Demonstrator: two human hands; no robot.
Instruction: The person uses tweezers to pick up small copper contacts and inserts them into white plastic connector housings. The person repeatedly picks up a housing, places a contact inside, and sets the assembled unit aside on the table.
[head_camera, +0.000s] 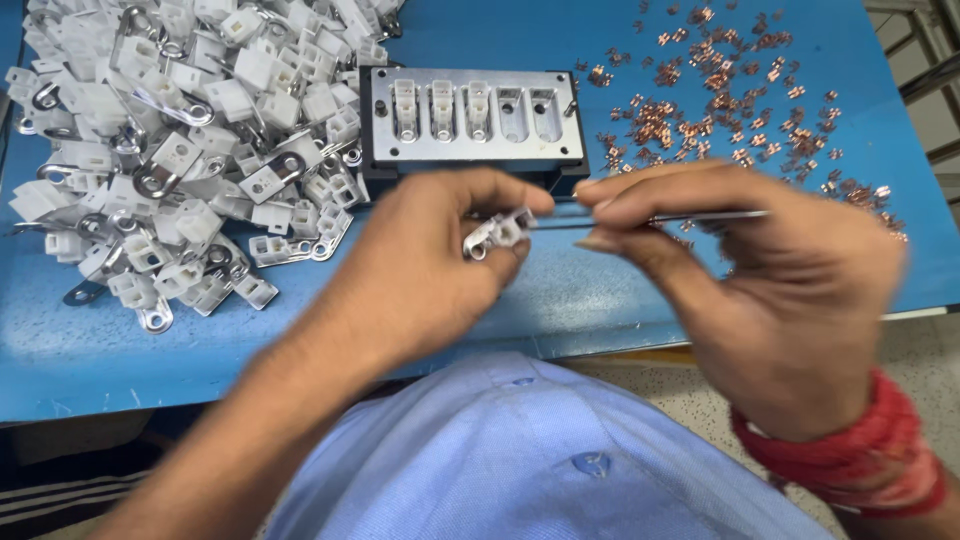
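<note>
— Held in the left hand (430, 265)?
— Small white plastic connector (500, 234) with a metal eyelet, pinched between the fingers (520, 200) and thumb, above the front edge of the blue tabletop (560, 300).
— Lying which way?
— Long axis roughly left to right, tilted slightly: eyelet end down-left, open white end pointing right, towards the other hand.
— And the right hand (770, 300)?
— Closed on a thin metal rod (690, 216), gripped between fingertips and thumb. Rod nearly level, tip aimed left at the connector's open end, just beside or touching; blurred, hard to tell.
— Nearby?
— Metal fixture block (470, 150) behind the hands, three slots filled. Pile of white connectors (180, 140) at left, scattered copper clips (720, 90) at right.
</note>
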